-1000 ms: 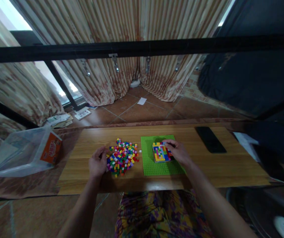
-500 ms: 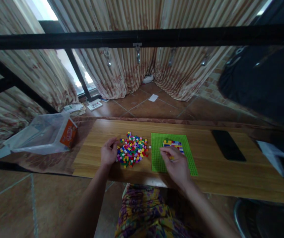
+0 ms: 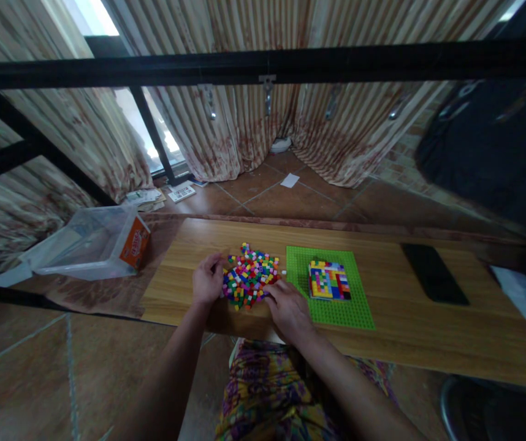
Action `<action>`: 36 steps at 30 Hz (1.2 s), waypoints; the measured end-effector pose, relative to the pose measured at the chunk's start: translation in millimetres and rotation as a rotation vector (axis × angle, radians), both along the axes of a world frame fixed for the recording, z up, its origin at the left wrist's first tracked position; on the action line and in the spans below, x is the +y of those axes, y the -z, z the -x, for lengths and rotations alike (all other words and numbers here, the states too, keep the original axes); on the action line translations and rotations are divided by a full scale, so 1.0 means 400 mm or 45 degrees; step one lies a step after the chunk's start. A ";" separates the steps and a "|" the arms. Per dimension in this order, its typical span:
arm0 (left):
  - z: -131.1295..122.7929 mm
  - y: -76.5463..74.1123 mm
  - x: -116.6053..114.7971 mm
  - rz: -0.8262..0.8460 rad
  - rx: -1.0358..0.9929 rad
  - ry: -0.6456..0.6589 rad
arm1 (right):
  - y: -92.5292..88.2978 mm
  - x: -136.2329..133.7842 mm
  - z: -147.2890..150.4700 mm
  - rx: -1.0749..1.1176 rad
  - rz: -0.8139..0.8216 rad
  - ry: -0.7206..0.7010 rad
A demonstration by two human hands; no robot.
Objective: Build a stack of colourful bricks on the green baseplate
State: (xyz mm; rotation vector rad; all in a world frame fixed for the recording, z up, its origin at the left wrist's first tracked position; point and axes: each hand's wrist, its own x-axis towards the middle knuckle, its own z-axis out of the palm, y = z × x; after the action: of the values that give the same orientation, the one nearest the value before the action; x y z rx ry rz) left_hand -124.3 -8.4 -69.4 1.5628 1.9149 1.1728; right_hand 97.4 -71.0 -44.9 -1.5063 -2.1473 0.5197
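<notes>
Green baseplate (image 3: 343, 315) extends right of your bent right hand (image 3: 290, 309), loose-brick pile (image 3: 251, 277) between that and your half-curled left hand (image 3: 208, 280), brick block (image 3: 330, 280) on the baseplate, rightward of both hands; whether either grasps anything, cannot tell.

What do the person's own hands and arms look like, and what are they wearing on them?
The left hand and right hand are ungloved, and no sleeve, watch or bracelet shows. Rings are too small to tell. Below, there is patterned clothing in purple and yellow.
</notes>
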 end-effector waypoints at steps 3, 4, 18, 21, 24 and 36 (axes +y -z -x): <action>0.003 0.003 0.001 -0.003 0.023 0.011 | 0.000 0.006 0.003 -0.034 -0.001 -0.002; 0.004 0.004 0.002 -0.007 0.027 0.015 | 0.002 0.008 0.004 -0.049 -0.006 -0.002; 0.015 0.009 0.009 -0.026 0.072 0.023 | -0.061 -0.009 -0.055 0.496 -0.046 0.129; 0.017 0.012 0.013 -0.008 0.070 0.002 | -0.087 -0.014 -0.119 0.576 -0.086 0.265; 0.017 0.008 0.013 -0.002 0.079 0.000 | -0.085 0.002 -0.203 0.641 -0.117 0.460; 0.018 -0.002 0.013 -0.014 0.101 -0.005 | 0.036 0.115 -0.375 0.808 0.037 0.698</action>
State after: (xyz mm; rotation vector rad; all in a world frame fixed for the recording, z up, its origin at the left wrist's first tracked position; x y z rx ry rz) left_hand -131.4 -3.2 -68.7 1.6355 1.9654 1.1408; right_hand 247.6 -25.1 -59.1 -1.5831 -1.1964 0.7050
